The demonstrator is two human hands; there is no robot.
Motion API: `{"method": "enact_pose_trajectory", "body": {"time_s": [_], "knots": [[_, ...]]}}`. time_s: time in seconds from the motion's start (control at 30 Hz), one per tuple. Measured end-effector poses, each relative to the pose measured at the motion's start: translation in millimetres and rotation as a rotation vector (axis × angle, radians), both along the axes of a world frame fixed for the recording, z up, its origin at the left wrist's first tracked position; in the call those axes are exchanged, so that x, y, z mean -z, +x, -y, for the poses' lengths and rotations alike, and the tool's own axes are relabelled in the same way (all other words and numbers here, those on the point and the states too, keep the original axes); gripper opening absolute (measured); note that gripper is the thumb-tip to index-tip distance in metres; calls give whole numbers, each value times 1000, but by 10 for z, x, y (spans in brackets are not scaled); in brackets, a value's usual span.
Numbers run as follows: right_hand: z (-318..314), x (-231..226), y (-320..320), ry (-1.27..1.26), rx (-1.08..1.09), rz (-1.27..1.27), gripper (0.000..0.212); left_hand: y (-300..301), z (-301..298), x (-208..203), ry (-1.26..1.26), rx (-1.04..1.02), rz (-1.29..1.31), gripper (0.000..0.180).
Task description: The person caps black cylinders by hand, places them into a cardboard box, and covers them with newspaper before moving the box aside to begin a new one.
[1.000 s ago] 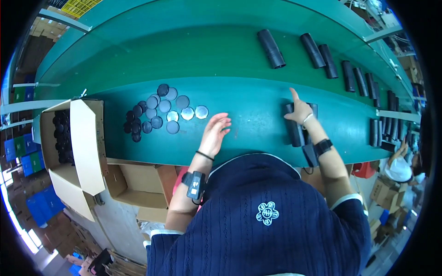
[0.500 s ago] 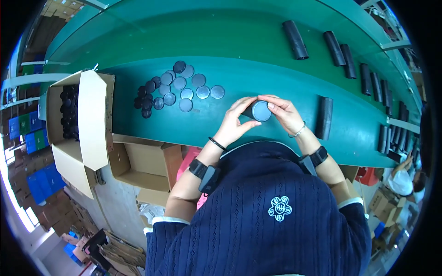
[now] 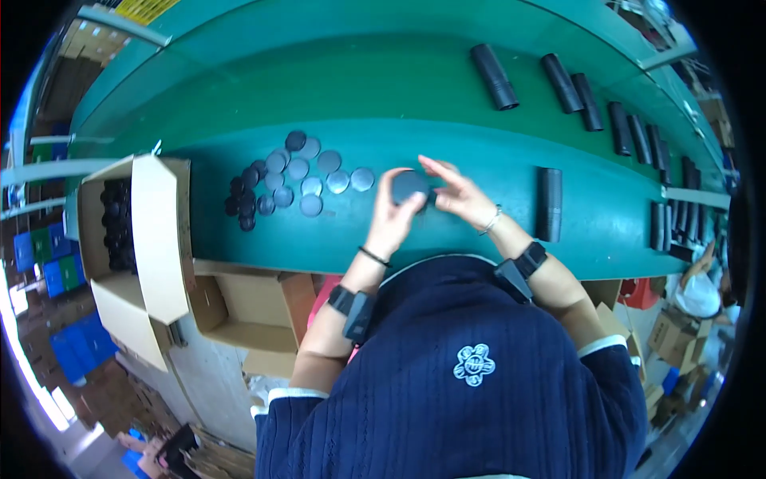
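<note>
My left hand (image 3: 391, 219) is closed round a black tube (image 3: 409, 185), its round flat end facing up and the thumb lying across that end. Most of the tube's length is hidden below its top. Beside its right edge is my right hand (image 3: 467, 201), with fingers stretched out and apart. Whether its thumb touches the tube I cannot make out. Left of my hands lie several loose round black caps (image 3: 329, 161), some showing a shinier grey face. Another black ribbed tube (image 3: 549, 204) lies on the green work surface (image 3: 471, 239) to my right.
On the darker green strip (image 3: 383, 80) beyond, several black tubes (image 3: 562, 83) lie spread toward the right. An open cardboard box (image 3: 163, 231) holding black pieces stands at the left, with another open carton (image 3: 251, 307) below the table edge. Metal posts (image 3: 694, 197) rise at both sides.
My hands and the tube have shifted left. The left thumb now crosses the tube's end, and the right hand's fingers have moved off its end and spread.
</note>
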State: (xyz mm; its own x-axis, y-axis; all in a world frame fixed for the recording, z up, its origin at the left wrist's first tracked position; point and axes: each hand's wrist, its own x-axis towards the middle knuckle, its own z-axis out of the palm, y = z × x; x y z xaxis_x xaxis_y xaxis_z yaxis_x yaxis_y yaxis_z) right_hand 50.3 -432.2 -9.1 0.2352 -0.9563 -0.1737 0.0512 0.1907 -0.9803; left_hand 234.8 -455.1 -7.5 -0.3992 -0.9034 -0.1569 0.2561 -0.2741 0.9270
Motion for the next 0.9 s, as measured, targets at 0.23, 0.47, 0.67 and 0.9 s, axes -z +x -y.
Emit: {"method": "enact_pose_trajectory", "body": {"time_s": [0.23,0.47,0.67,0.9], "knots": [[345,323,-234,-67,56,-74,88,-50,271,-113,319,-339,53,45],[1327,493,-974,95,396,-1040,70,90,92,45,386,-97,67,31],[358,-233,-1571,49,525,-1436,85,239,126,114,437,-109,85,19],[-660,230,-1493,351,393,-781,96,-222,79,158,314,207,117,27]]}}
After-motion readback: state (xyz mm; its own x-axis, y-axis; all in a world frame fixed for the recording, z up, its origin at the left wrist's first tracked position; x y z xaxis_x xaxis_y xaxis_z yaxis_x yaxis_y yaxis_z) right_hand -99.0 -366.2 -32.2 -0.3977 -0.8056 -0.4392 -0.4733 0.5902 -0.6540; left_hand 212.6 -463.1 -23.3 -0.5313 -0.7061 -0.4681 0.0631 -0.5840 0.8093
